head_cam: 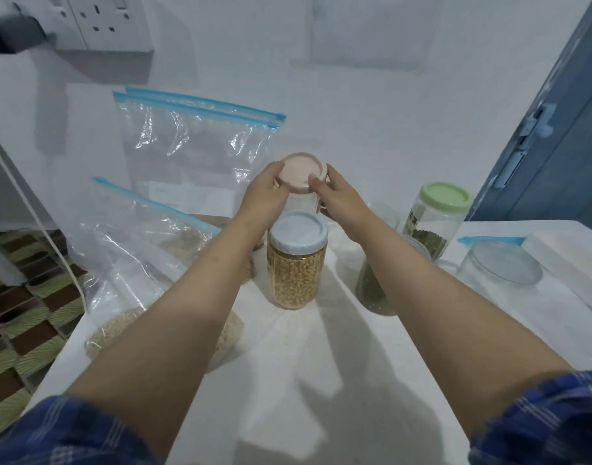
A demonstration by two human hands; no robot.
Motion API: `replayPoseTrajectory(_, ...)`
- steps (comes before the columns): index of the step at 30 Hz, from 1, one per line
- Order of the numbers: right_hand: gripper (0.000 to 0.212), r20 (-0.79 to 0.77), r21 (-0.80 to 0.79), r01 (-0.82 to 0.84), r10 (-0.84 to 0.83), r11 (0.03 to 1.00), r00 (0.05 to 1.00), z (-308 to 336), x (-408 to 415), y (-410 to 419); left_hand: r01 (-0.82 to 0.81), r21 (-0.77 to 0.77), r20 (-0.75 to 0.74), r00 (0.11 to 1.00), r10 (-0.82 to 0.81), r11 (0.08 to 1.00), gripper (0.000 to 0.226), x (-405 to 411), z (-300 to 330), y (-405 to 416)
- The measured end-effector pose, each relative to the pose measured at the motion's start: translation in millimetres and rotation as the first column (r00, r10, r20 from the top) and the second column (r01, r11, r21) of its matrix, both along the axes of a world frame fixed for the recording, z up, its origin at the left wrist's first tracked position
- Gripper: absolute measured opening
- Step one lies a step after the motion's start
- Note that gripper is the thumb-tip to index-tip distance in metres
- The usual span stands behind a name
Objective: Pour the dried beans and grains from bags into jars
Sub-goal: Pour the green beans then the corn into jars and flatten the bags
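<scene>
Pink-lidded jar [303,193] body mostly behind both hands' fingers [316,184].

Pink lid [301,174], white lid [298,231] over yellow grains, green lid [445,196], blue-zipped clear bags [194,142], blue plaid sleeves [542,421].

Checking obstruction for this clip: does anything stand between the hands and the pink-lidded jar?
Nothing visible does. The left hand and right hand already touch the pink lid of the jar; the white-lidded jar of yellow grains stands nearer the person, beneath the forearms.
</scene>
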State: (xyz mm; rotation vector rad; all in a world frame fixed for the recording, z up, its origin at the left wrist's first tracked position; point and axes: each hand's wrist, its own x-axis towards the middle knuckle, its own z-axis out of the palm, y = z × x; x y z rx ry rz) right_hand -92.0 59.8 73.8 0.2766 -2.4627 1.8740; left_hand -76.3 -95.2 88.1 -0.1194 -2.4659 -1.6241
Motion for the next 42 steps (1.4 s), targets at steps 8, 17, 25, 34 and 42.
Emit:
replayPoseTrajectory(8,0.062,-0.344,-0.05,0.135,-0.143,0.99,0.928,33.6,57.9,23.3,0.106,0.122,-0.4,0.915,-0.049,0.987,0.063,49.5,15.9,23.1)
replayPoseTrajectory(17,0.066,-0.538,-0.122,0.23,-0.259,0.966,0.802,70.8,145.0,60.3,0.195,0.176,-0.545,0.836,-0.07,0.965,0.055,121.2,32.6,62.2)
replayPoseTrajectory(25,0.049,-0.424,-0.167,0.187,-0.242,0.968,0.873,50.6,201.8,124.2,0.435,0.262,-0.373,0.869,-0.326,0.861,0.078,165.5,2.7,118.4)
replayPoseTrajectory(34,0.054,-0.212,-0.17,0.179,-0.213,0.969,0.954,-19.0,218.4,198.0,0.442,0.287,-0.169,0.897,-0.409,0.85,0.06,191.8,-49.0,185.2)
replayPoseTrajectory(42,0.045,-0.114,-0.132,0.074,-0.089,0.989,0.99,-61.6,212.8,234.6,0.37,0.235,-0.027,0.927,-0.374,0.899,0.078,197.6,-96.1,217.4)
